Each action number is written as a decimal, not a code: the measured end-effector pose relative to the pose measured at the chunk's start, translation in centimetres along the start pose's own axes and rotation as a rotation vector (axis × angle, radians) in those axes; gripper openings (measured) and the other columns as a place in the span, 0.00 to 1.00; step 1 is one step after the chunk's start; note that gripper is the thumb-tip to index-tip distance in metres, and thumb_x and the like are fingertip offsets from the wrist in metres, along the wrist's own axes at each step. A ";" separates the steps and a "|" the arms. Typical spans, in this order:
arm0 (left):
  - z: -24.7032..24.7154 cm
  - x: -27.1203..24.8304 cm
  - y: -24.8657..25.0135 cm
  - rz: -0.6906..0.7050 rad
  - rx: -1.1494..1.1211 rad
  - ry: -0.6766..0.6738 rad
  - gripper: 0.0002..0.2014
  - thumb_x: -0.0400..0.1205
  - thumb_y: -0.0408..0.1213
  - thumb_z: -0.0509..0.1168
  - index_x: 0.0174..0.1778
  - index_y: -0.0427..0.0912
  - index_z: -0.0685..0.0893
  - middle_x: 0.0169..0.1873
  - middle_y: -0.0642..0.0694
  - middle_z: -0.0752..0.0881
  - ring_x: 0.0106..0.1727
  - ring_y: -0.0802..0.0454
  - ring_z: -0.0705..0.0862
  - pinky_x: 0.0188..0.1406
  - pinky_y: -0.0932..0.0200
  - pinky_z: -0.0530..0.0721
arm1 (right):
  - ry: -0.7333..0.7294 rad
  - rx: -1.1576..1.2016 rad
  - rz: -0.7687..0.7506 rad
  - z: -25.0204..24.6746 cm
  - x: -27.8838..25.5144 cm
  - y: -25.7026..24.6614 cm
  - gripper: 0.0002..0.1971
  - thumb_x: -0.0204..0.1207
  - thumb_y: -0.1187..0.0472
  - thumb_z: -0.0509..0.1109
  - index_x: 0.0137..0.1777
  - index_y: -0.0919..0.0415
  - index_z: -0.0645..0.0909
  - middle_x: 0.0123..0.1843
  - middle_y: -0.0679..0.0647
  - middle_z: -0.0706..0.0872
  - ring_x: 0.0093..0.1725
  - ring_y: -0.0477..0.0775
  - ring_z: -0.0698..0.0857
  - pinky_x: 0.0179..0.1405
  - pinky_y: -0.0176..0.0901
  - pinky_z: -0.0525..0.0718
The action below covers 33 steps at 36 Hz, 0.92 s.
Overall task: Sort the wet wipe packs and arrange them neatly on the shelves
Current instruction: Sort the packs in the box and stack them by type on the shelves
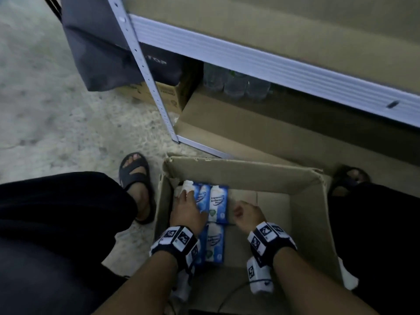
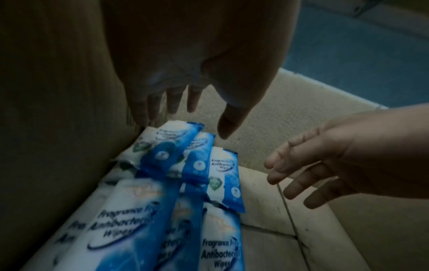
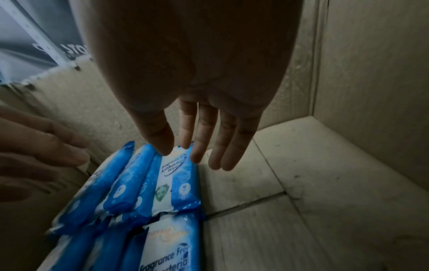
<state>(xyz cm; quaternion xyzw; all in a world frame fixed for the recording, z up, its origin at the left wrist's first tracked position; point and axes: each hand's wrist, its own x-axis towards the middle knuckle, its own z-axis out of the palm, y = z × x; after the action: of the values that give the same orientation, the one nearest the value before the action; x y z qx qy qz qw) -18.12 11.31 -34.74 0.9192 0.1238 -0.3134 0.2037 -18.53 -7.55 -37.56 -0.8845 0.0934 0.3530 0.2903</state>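
Head view shows your left hand [image 1: 187, 210] and your right hand [image 1: 247, 212] down inside the cardboard box [image 1: 306, 208]. Your left hand has loose, straight fingers over the wet wipe packs [image 1: 217, 204] and holds nothing. Your right hand hangs with straight fingers, and its tips are right by the far end of one pack. The blue and white packs lie side by side along the box's left wall. Farther off stands the metal shelf [image 1: 272, 64].
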 end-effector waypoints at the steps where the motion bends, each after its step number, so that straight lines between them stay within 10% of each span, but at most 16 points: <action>1: 0.4 0.3 0.0 -0.026 -0.015 0.001 0.36 0.83 0.50 0.65 0.84 0.43 0.58 0.84 0.41 0.57 0.80 0.38 0.63 0.73 0.45 0.73 | -0.015 0.005 0.021 0.3 0.6 0.0 0.12 0.78 0.60 0.70 0.59 0.60 0.82 0.59 0.53 0.88 0.58 0.54 0.85 0.49 0.30 0.74; 13: 3.4 3.8 -0.7 -0.210 -0.089 0.159 0.30 0.86 0.44 0.59 0.83 0.41 0.58 0.78 0.37 0.68 0.73 0.33 0.69 0.68 0.40 0.70 | -0.047 0.160 0.204 3.2 7.0 -0.2 0.18 0.72 0.51 0.75 0.58 0.57 0.81 0.57 0.53 0.89 0.55 0.58 0.87 0.45 0.40 0.80; 21: 3.5 3.9 -0.3 -0.255 -0.055 0.219 0.31 0.83 0.45 0.63 0.80 0.40 0.62 0.70 0.35 0.74 0.70 0.33 0.71 0.64 0.40 0.70 | -0.066 0.377 0.265 4.6 8.4 -0.5 0.11 0.70 0.57 0.78 0.52 0.54 0.83 0.42 0.48 0.86 0.35 0.46 0.83 0.37 0.36 0.81; 27: 3.6 4.6 -0.5 -0.281 -0.107 0.162 0.31 0.80 0.54 0.68 0.74 0.41 0.71 0.69 0.35 0.73 0.70 0.33 0.72 0.66 0.40 0.74 | -0.109 0.480 0.292 5.2 8.6 -0.6 0.19 0.64 0.53 0.80 0.55 0.53 0.85 0.48 0.52 0.91 0.44 0.55 0.90 0.53 0.52 0.89; 33: 3.6 5.0 -0.8 -0.213 -0.226 0.122 0.32 0.76 0.54 0.73 0.72 0.46 0.72 0.65 0.38 0.77 0.63 0.36 0.80 0.62 0.42 0.81 | -0.098 0.555 0.242 5.7 8.9 -0.1 0.19 0.65 0.58 0.80 0.57 0.52 0.84 0.48 0.51 0.92 0.44 0.52 0.91 0.48 0.49 0.90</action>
<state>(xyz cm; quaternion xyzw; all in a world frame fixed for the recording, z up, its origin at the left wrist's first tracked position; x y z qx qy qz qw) -16.45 10.89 -40.73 0.8894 0.2673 -0.2610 0.2635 -15.20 -3.84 -46.83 -0.7360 0.2767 0.3882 0.4807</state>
